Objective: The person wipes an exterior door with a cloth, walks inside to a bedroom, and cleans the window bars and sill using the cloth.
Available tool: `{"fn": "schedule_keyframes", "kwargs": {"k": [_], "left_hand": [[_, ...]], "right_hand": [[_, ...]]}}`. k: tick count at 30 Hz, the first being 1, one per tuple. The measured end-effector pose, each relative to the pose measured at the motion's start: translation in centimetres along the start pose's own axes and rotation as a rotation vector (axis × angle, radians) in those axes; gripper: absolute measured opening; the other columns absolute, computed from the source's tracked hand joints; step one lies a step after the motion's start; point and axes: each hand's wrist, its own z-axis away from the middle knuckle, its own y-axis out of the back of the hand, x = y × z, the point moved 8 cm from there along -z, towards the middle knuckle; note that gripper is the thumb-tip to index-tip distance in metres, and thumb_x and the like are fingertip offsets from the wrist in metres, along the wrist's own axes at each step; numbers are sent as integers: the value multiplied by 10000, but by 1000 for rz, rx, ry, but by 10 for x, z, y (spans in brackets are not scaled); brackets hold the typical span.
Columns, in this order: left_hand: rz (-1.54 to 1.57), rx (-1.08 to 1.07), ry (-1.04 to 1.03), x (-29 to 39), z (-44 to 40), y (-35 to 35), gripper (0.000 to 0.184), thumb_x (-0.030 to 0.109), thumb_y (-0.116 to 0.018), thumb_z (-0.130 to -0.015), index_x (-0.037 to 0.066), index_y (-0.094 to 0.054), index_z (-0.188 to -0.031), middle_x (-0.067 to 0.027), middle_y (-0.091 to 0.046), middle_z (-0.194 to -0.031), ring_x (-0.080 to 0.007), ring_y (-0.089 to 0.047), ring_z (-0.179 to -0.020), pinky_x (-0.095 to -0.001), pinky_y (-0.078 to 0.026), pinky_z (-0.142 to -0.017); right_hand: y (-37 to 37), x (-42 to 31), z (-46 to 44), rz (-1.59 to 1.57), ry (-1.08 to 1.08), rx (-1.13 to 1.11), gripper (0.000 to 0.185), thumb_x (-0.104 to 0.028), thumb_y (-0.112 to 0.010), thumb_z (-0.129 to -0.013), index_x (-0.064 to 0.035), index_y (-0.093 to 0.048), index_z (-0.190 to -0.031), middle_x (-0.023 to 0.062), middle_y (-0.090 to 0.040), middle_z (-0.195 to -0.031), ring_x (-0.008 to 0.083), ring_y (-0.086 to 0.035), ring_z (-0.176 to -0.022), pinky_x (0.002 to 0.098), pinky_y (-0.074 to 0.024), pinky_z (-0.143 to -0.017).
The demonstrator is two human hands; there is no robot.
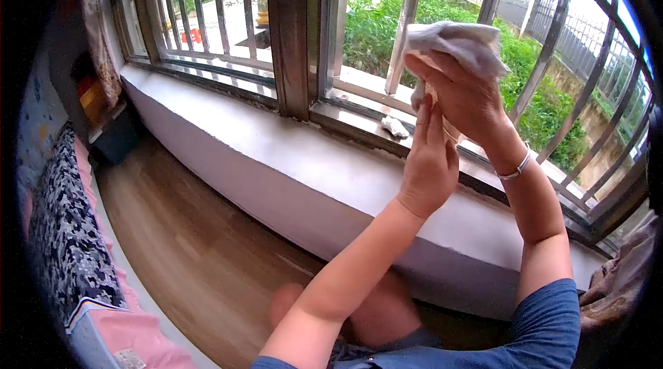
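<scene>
Wrapped over the fingers of my right hand [473, 96] is a white cloth [456, 44], bunched up in front of the barred window. A bracelet circles that wrist. Just below, my left hand [431, 165] points upward with its fingers stretched out and close together. Its fingertips reach the underside of my right hand; whether they touch it or the window behind cannot be made out. A small crumpled white piece [395, 127] lies on the window track [356, 126], left of my left hand.
Metal bars [545, 58] cross the window, with green plants outside. Below runs a white sill ledge [276, 151]. To the left are a wooden floor [173, 231] and a bed edge with pink fabric [135, 331]. Curtains [618, 279] hang at the lower right.
</scene>
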Motion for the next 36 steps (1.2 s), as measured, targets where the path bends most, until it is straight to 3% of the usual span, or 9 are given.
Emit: {"fn": "schedule_keyframes", "kwargs": {"k": [4, 11, 16, 20, 21, 27, 31, 33, 36], "left_hand": [[326, 166, 175, -15, -1, 15, 442, -26, -530, -800, -83, -402, -1219, -211, -366, -1305, -293, -434, -1177, -326, -464, -871], [214, 212, 360, -51, 8, 22, 284, -22, -532, -802, -49, -483, -1081, -155, -564, -1040, -208, -569, -935, -298, -460, -792], [311, 68, 199, -29, 4, 7, 295, -29, -529, -763, -34, -501, -1057, -142, -554, -973, -204, -569, -876, -266, -480, -688], [334, -101, -32, 5, 7, -9, 291, -4, -560, -740, -41, -510, -1025, -238, -510, -1055, -416, -492, -984, -428, -427, -852], [335, -99, -32, 6, 7, -9, 291, -4, -560, -740, -41, -510, -1025, -238, -510, -1055, -416, -492, -984, -428, -427, -852], [315, -112, 11, 6, 8, -9, 369, 22, -580, -749, -67, -484, -1094, -274, -477, -1140, -427, -459, -1084, -425, -401, -915], [238, -30, 130, -11, 8, -5, 456, -27, -555, -769, -77, -432, -1206, -219, -377, -1290, -300, -490, -1126, -329, -498, -850], [254, 27, 174, -10, 3, 5, 483, -47, -532, -777, -52, -419, -1247, -178, -351, -1328, -279, -426, -1198, -328, -472, -899], [56, 21, 66, -8, -5, 10, 511, 8, -524, -793, -39, -389, -1284, -234, -340, -1339, -364, -356, -1248, -400, -334, -1022]], "right_hand": [[-17, -16, -14, -157, 114, -89, 267, -131, -619, -719, -163, -668, -980, -25, -576, -1081, 156, -541, -1032, 290, -493, -804], [-42, -58, -18, -87, 408, -267, 142, -192, -585, -717, -197, -625, -854, -93, -577, -1045, 81, -534, -1033, 268, -403, -880], [-27, -30, 15, -183, 299, -256, 189, -166, -603, -732, -210, -621, -915, -69, -570, -1151, 87, -536, -1044, 317, -391, -855], [10, -3, 40, -359, 24, -207, 201, -159, -610, -786, -131, -646, -982, 2, -641, -978, 180, -611, -888, 338, -495, -776], [10, 7, 48, -377, -161, -216, 211, -175, -636, -770, -142, -653, -977, 14, -642, -950, 183, -607, -885, 330, -492, -772], [7, 1, 49, -33, 3, -152, 352, -186, -628, -725, -250, -639, -1072, -75, -559, -1123, 156, -553, -1015, 364, -483, -777], [1, -1, 24, 88, 42, -80, 432, -297, -619, -734, -268, -584, -1164, -111, -453, -1298, 63, -387, -1213, 396, -434, -867], [8, 0, -1, 32, -3, -41, 496, -278, -668, -713, -266, -552, -1195, -48, -495, -1243, 156, -537, -1056, 352, -490, -798], [-5, 2, -21, 90, -3, 13, 501, -358, -641, -748, -305, -514, -1230, -62, -468, -1270, 139, -492, -1117, 374, -482, -828]]}}
